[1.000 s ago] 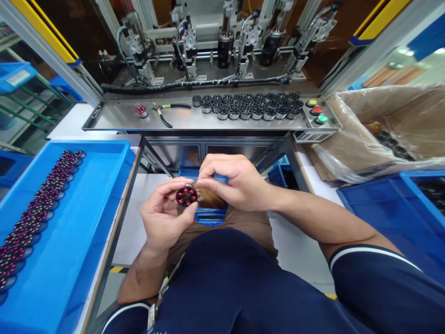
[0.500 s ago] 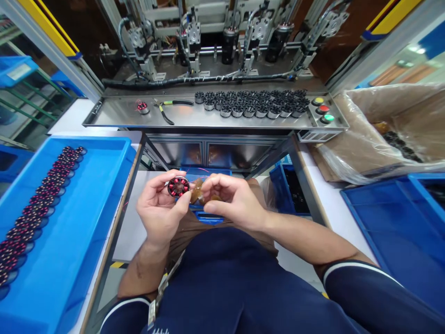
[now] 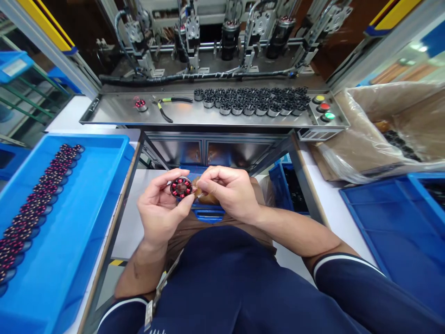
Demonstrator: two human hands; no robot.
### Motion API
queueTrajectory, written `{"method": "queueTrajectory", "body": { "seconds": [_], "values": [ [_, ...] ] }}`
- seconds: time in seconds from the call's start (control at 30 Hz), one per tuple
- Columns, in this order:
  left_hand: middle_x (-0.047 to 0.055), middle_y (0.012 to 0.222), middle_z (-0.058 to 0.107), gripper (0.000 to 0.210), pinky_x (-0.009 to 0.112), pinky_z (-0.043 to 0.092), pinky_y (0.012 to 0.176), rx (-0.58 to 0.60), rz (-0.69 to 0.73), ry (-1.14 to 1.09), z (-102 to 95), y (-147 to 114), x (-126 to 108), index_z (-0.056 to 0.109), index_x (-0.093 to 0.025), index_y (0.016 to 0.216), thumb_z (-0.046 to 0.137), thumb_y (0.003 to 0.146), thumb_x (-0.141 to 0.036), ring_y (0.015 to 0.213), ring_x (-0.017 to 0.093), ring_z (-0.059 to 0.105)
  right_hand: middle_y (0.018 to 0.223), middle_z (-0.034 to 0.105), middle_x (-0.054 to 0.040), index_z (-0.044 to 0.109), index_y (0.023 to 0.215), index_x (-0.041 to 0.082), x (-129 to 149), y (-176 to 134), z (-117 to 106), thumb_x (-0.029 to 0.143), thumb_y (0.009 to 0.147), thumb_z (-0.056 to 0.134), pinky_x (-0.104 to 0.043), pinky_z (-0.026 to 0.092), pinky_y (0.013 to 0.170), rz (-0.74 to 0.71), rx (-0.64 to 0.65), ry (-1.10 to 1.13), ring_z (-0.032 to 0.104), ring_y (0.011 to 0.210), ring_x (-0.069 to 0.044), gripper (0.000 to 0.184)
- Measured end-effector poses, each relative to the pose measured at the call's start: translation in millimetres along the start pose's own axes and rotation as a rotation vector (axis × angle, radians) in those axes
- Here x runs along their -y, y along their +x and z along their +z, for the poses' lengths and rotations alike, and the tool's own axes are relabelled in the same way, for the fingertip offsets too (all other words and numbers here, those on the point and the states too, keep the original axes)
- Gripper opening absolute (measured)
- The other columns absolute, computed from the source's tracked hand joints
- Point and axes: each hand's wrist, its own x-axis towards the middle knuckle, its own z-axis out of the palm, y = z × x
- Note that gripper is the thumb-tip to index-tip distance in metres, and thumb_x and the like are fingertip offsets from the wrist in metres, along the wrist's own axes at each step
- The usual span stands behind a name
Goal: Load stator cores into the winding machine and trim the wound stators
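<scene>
Between thumb and fingers, my left hand (image 3: pixel 162 204) grips a motor stator (image 3: pixel 181 187), a round black ring with red wire coils facing up. Close to its right edge, my right hand (image 3: pixel 229 190) is closed in a pinch; whatever lies between the fingertips is too small to make out. Behind the hands, a brownish plastic-like bundle (image 3: pixel 208 198) shows in part above a blue bin (image 3: pixel 208 215) at my lap. One red-coiled stator (image 3: pixel 141 105) stands on the metal ledge (image 3: pixel 114 113) beside green-and-black cutting pliers (image 3: pixel 170 100).
Several black stator cores (image 3: pixel 250 99) stand in rows on the ledge, left of the coloured push buttons (image 3: pixel 323 107). A blue tray (image 3: pixel 86 185) at left holds rows of wound stators (image 3: pixel 38 199). At right are a plastic-lined carton (image 3: pixel 368 111) and a blue crate (image 3: pixel 392 222).
My right hand's fingers have closed from a loose curl into a pinch beside the stator. The left hand keeps its hold, and the stator has shifted slightly right.
</scene>
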Motion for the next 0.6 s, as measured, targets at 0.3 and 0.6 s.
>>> {"method": "queueTrajectory", "body": {
  "seconds": [0.3,0.6],
  "values": [
    [0.006,0.107,0.070,0.043,0.028,0.064,0.081,0.044,-0.008,-0.042,-0.8,0.8,4.6,0.074,-0.023,0.107,0.082,0.066,-0.011,0.099,0.019,0.071,0.061,0.063,0.0022,0.066,0.065,0.016,7.5,6.9,-5.8,0.045,0.080,0.078,-0.023,0.046,0.058,-0.113,-0.008,-0.085,0.055,0.057,-0.008,0.034],
    [0.006,0.111,0.073,0.037,0.033,0.066,0.078,0.092,-0.159,-0.249,-2.2,2.6,3.6,0.076,-0.025,0.107,0.081,0.071,-0.023,0.090,0.020,0.074,0.065,0.064,0.0013,0.067,0.068,0.016,6.6,7.8,-6.5,0.041,0.082,0.077,-0.025,0.046,0.060,-0.157,-0.024,-0.133,0.058,0.061,-0.009,0.030]
  ]
}}
